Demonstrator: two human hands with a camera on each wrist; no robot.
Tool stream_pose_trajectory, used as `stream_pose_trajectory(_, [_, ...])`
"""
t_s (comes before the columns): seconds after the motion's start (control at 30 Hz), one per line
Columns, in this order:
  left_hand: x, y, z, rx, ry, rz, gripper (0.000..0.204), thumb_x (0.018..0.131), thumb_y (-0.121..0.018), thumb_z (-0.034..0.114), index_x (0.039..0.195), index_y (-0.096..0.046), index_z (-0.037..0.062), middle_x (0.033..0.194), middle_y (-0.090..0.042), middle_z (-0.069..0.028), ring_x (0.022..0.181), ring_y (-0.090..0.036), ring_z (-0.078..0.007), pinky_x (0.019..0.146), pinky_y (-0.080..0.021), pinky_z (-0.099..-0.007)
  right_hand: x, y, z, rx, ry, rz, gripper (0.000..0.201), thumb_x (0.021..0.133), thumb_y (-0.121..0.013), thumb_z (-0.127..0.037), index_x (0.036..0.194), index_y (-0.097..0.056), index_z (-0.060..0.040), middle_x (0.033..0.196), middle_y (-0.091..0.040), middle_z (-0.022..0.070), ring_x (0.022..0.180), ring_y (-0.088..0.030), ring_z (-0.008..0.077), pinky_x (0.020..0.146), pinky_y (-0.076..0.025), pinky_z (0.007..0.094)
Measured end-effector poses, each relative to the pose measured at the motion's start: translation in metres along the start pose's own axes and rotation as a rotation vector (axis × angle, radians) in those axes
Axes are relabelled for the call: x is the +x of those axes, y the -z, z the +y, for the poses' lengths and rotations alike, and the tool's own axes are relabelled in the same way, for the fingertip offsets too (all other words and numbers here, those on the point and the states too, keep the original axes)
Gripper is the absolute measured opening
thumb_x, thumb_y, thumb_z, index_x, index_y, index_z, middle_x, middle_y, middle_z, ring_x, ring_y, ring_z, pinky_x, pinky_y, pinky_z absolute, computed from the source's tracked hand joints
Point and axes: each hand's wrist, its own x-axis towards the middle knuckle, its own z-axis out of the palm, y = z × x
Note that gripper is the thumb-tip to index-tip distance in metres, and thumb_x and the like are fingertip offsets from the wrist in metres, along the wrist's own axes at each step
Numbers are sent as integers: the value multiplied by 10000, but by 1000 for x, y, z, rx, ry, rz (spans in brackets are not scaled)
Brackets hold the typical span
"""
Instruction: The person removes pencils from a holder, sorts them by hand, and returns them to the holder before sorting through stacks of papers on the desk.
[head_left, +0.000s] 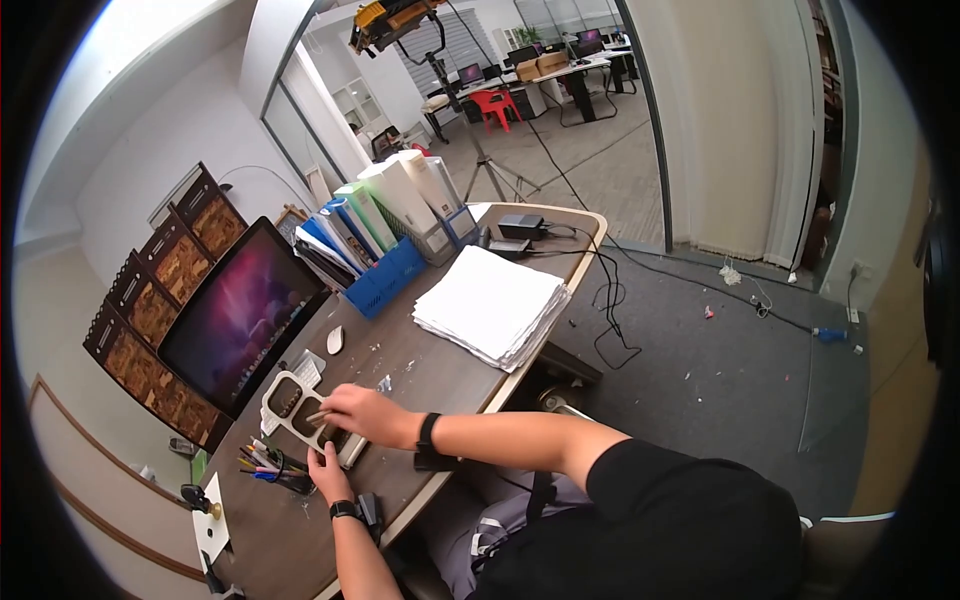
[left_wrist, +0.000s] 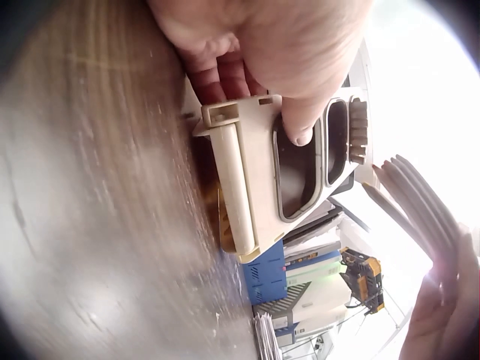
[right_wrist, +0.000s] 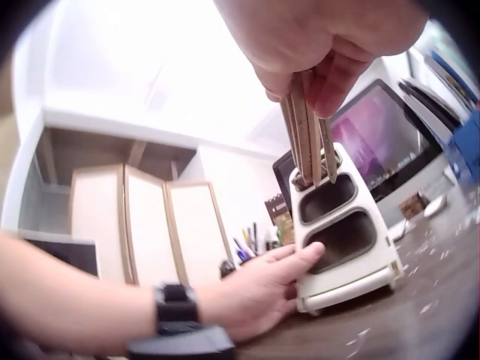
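Note:
In the head view, my left hand (head_left: 328, 478) holds a cream plastic holder (right_wrist: 346, 280) upright on the dark desk. The thumb reaches over the rim of one of its dark oval openings, while the other fingers lie behind its side. Above the holder, my right hand (head_left: 368, 413) pinches several thin wooden sticks (right_wrist: 303, 139), their lower ends pointing down. In the right wrist view these ends overlap the far openings of the holder. The left wrist view shows the right fingers (left_wrist: 442, 315) and the sticks at its right edge.
Beside the left hand stands a pen cup (head_left: 290, 478). A monitor (head_left: 245, 315), white mouse (head_left: 335, 340) and keyboard (head_left: 308, 368) are behind the holder. Blue file racks (head_left: 385, 280) and a paper stack (head_left: 490, 305) stand to the right. Small scraps (head_left: 384, 383) litter the desk.

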Motion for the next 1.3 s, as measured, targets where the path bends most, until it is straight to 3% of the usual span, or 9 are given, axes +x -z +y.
stream_pose_trajectory(0.1, [-6, -1, -1, -74, -55, 174, 551, 1032, -665, 186, 1498, -447, -9, 1109, -631, -59, 948, -573, -132, 810, -476, -271, -24, 28, 0, 20, -162, 96, 223, 976, -698, -216, 1089, -722, -26, 1035, -716, 157, 992, -685, 340, 871, -541, 413])
stream_pose_trajectory(0.23, [-47, 20, 42, -591, 471, 308, 752, 964, -698, 439, 1509, -415, 6, 1150, -607, -63, 981, -591, -209, 917, -504, -363, -45, 29, 6, 35, -285, 94, 200, 975, -700, -194, 1095, -725, -36, 1025, -714, 150, 981, -677, 331, 879, -543, 405])
stream_pose_trajectory(0.33, [-82, 8, 114, -930, 892, 39, 715, 927, -696, 574, 1318, -516, 2, 1239, -616, -111, 1125, -615, -265, 1028, -505, -444, -57, -3, -7, 49, 172, -135, 208, 952, -681, -113, 1157, -694, -81, 1050, -663, 99, 986, -662, 321, 859, -552, 402])
stream_pose_trajectory(0.4, [-84, 20, 93, -1095, 760, -202, 574, 1000, -626, 515, 1265, -576, 8, 1221, -653, -130, 1124, -637, -256, 1030, -505, -431, -67, -25, -24, -15, 312, -285, 222, 913, -688, -108, 1134, -684, -86, 1017, -646, 90, 968, -662, 310, 841, -558, 404])
stream_pose_trajectory(0.43, [-85, 15, 115, -1065, 798, -107, 328, 1059, -578, 389, 1083, -618, 64, 1012, -688, -79, 977, -665, -226, 918, -543, -381, -72, -37, -25, -32, 383, -288, 208, 900, -681, -117, 1105, -668, -85, 984, -621, 89, 935, -661, 307, 816, -563, 402])
stream_pose_trajectory(0.63, [-80, 45, 51, -1108, 657, 144, 216, 1075, -594, 287, 929, -587, 128, 751, -606, -24, 695, -603, -179, 687, -556, -363, -74, -41, -27, -145, 414, -458, 357, 889, -720, -190, 1234, -649, -130, 1193, -685, 92, 996, -713, 307, 763, -609, 402])
stream_pose_trajectory(0.9, [-85, 42, 34, -1140, 549, 170, 239, 1072, -621, 289, 917, -518, 138, 762, -510, 32, 636, -505, -93, 618, -515, -273, 27, -18, 12, -330, 0, -423, 271, 927, -719, -184, 1167, -681, -63, 1075, -692, 164, 1009, -674, 366, 878, -554, 434])
stream_pose_trajectory(1.07, [-82, 31, 35, -1072, 542, 108, 197, 1079, -602, 274, 971, -528, 127, 809, -563, 9, 686, -579, -125, 653, -571, -312, 77, -46, 31, -655, 257, -446, 467, 894, -756, -236, 1302, -579, -97, 1155, -627, 135, 1092, -638, 338, 886, -559, 431])
stream_pose_trajectory(1.3, [-80, 28, 39, -1056, 599, 77, 164, 1089, -576, 266, 1047, -567, 107, 951, -659, -48, 872, -692, -180, 724, -613, -325, 94, -96, 26, -848, 290, -558, 334, 921, -731, -340, 1113, -599, -101, 1105, -631, 126, 1032, -679, 335, 766, -594, 444])
